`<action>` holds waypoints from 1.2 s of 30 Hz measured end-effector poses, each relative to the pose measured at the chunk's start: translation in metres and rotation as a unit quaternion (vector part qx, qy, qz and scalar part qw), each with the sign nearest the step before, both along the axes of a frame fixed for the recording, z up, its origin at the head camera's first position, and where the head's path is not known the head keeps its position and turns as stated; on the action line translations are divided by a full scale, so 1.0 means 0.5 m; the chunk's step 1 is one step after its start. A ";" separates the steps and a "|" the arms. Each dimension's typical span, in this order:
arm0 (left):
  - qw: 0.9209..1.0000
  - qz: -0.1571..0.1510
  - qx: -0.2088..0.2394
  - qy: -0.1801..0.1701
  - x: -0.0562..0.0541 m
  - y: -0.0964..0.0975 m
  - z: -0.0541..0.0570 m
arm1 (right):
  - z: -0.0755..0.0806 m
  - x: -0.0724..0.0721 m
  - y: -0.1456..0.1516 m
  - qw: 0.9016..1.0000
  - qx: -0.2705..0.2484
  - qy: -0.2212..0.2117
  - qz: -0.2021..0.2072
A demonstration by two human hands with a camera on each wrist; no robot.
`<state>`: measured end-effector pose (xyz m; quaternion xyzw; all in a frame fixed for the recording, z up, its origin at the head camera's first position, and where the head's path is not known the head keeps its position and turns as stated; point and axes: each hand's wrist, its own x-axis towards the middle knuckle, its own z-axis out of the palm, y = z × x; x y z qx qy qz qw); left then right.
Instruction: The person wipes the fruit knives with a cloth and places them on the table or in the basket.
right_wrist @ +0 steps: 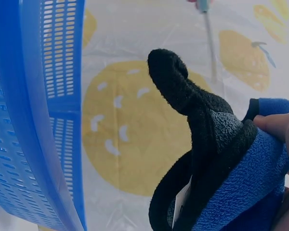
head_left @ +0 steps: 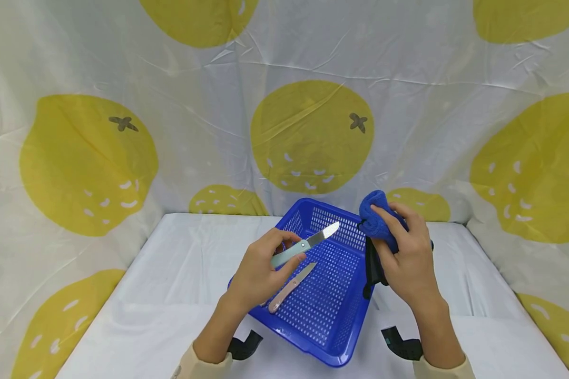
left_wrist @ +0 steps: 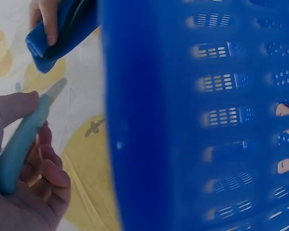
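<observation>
My left hand (head_left: 262, 268) grips a knife (head_left: 291, 253) by its pale mint handle, the blade angled up and to the right over the blue basket (head_left: 334, 352). In the left wrist view the thumb lies along the knife handle (left_wrist: 23, 144) and the fingers curl below it. My right hand (head_left: 410, 258) holds a folded blue cloth (head_left: 378, 218) with black edging above the basket's right side. Part of the cloth (right_wrist: 236, 183) hangs down in the right wrist view. Blade and cloth are apart. Inside the basket lies a second knife (head_left: 291, 287) with a pinkish handle.
The slotted basket stands tilted askew on a white-covered table (head_left: 194, 242). Behind it hangs a pale curtain (head_left: 208, 131) printed with yellow lemons. Black wrist mounts (head_left: 245, 346) sit at both wrists. Something pinkish beside the second knife is mostly hidden by my left hand.
</observation>
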<state>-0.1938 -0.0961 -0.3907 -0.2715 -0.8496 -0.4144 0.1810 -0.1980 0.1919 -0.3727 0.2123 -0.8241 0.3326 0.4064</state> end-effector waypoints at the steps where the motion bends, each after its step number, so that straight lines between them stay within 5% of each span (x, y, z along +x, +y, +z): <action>1: 1.000 0.004 -0.008 -0.012 0.000 0.004 -0.003 | 0.000 0.000 -0.001 1.000 -0.001 0.001 0.001; 6: 0.995 0.024 -0.058 -0.077 -0.002 0.022 -0.021 | -0.001 0.001 0.000 1.000 -0.002 -0.001 0.002; 10: 0.991 0.036 -0.085 -0.096 -0.004 0.029 -0.031 | -0.002 0.001 0.001 1.000 -0.001 -0.003 0.004; 21: 0.986 0.018 -0.137 -0.098 0.001 0.023 -0.028 | -0.005 -0.005 0.011 0.999 0.026 -0.017 0.009; 36: 0.984 0.107 -0.131 -0.049 -0.005 -0.069 -0.008 | -0.048 -0.002 0.134 0.982 0.128 -0.132 -0.047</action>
